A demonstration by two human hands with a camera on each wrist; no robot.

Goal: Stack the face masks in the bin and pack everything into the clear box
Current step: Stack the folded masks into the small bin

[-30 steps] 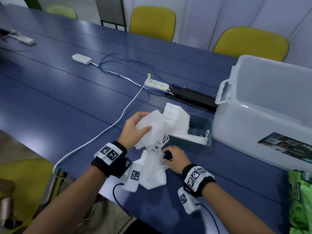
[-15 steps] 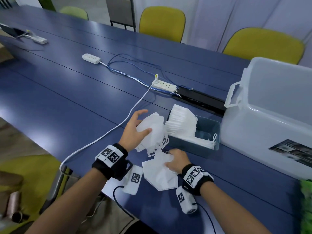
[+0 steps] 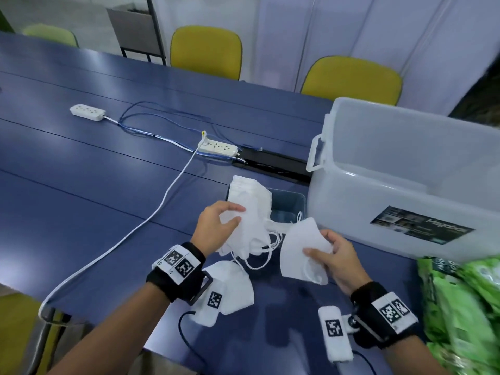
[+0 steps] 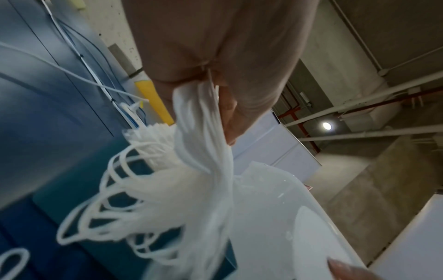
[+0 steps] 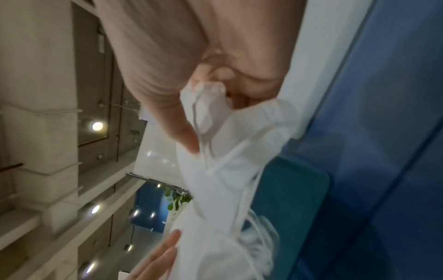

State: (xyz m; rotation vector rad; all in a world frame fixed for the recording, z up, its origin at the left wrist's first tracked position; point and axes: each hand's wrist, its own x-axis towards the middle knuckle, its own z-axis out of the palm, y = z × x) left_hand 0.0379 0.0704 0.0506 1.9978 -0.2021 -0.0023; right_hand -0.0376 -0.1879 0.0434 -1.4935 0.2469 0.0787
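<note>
My left hand [image 3: 216,226] grips a bunch of white face masks [image 3: 250,234] above the table, ear loops dangling; the left wrist view shows the same bunch [image 4: 206,151] pinched between thumb and fingers. My right hand [image 3: 334,255] pinches a single white mask [image 3: 300,247], lifted just right of the bunch; the single mask [image 5: 215,161] also fills the right wrist view. A small blue-grey bin [image 3: 289,204] behind them holds a standing stack of masks [image 3: 249,190]. One more mask [image 3: 235,285] lies on the table near my left wrist. The clear box [image 3: 405,190] stands open at the right.
The blue table [image 3: 94,190] carries two white power strips [image 3: 217,147] with cables and a black cable tray [image 3: 273,166]. Green packets [image 3: 460,307] lie at the right front edge. Yellow chairs [image 3: 351,77] stand behind the table.
My right hand picked one mask up off the table and raised it to the right. The left hand kept its bunch and shifted slightly toward the bin.
</note>
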